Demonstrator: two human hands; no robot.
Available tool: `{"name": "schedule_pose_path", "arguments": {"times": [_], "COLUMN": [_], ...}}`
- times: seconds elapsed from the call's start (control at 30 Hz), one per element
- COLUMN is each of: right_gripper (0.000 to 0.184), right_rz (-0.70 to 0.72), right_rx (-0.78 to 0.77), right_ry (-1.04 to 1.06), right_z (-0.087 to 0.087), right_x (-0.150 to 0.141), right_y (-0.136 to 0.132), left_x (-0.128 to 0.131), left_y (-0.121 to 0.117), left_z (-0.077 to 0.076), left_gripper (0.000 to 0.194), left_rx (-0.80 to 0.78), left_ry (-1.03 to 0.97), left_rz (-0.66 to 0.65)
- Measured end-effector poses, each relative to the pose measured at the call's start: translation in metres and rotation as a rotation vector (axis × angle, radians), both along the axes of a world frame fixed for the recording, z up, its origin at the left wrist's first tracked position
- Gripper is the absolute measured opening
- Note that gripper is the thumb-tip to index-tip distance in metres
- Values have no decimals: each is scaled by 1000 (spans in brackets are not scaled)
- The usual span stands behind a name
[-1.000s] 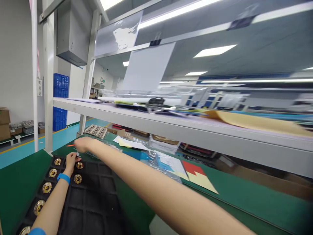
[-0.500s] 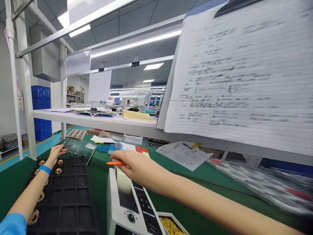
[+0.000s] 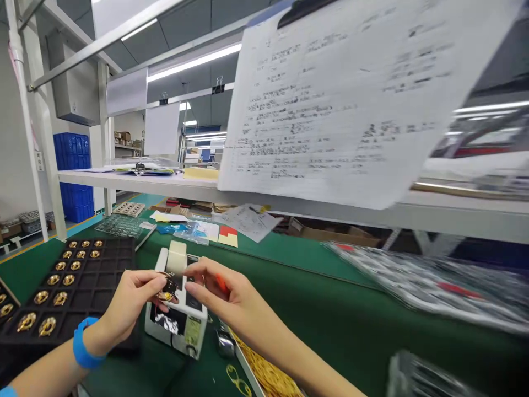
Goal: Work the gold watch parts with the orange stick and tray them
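Between thumb and fingers, my left hand (image 3: 134,298) pinches a gold watch case (image 3: 166,296) with a dark part across it, above the front of the white tape dispenser (image 3: 176,330). My right hand (image 3: 223,286) comes in from the right, thumb and index finger apart, close to the case; whether they touch it is unclear. An orange pointed tool (image 3: 222,284) is tucked in that hand, mostly hidden by the fingers. Left of my hands lies a black compartment tray (image 3: 97,281), with several gold ring-shaped cases in its left compartments.
A box (image 3: 248,361) of yellow bands stands under my right forearm, beside a small shiny metal object (image 3: 225,343). Bagged parts (image 3: 413,284) lie at the right. Papers (image 3: 252,220) rest at the back. A shelf (image 3: 198,184) and a hanging clipboard (image 3: 314,116) overhang the bench.
My left hand has come from the tray's far end to the dispenser, holding the case. My right hand has moved nearer and lower, its orange tool now tucked inward. The view has shifted.
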State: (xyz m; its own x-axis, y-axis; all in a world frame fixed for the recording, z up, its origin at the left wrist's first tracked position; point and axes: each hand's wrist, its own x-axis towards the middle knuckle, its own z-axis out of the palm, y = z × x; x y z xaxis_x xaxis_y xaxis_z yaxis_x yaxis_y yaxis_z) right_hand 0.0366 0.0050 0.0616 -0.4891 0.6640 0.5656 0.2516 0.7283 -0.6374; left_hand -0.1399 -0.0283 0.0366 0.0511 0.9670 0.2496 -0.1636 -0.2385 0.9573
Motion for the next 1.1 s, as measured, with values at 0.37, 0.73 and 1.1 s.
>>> {"name": "schedule_pose_path", "arguments": {"times": [0.37, 0.73, 1.1], "right_gripper": [20, 22, 33], "right_rz": [-380, -434, -371], "right_rx": [45, 720, -465], "right_ry": [104, -97, 374], "right_z": [-85, -126, -139], "right_x": [82, 116, 114], "right_y": [-41, -37, -12], "left_x": [99, 113, 124], "left_y": [1, 14, 32], "left_z": [-62, -77, -99], "left_gripper": [43, 37, 39], "left_rx": [-148, -282, -321], "left_ry": [45, 155, 90], "left_rz": [-240, -367, -368]}}
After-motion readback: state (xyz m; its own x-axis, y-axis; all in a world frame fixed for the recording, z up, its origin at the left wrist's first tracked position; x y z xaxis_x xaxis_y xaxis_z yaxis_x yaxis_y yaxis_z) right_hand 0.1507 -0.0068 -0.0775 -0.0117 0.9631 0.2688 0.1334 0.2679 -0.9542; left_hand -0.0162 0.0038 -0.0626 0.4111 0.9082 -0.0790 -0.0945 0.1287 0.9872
